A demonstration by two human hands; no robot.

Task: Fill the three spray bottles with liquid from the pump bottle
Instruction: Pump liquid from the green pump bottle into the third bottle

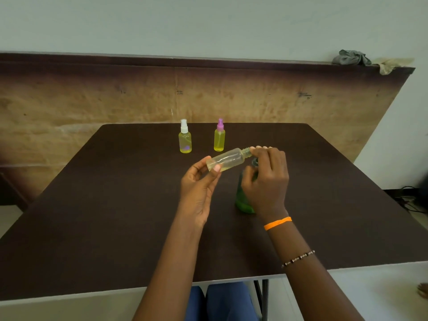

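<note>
My left hand point(199, 188) grips the base of a clear small bottle point(228, 159), tilted with its open threaded neck pointing right; a little yellowish liquid lies inside it. My right hand point(266, 179) is at that neck, fingers curled over the top of the green pump bottle point(243, 200), which stands on the table and is mostly hidden behind the hand. Two spray bottles full of yellow liquid stand at the table's far side: one with a white cap point(185, 140), one with a purple cap point(219, 136).
The dark brown table point(115, 205) has its near edge close to my knees. A wooden board leans against the wall behind it, with crumpled cloths point(352, 57) on its top right corner. Cables lie on the floor at the right.
</note>
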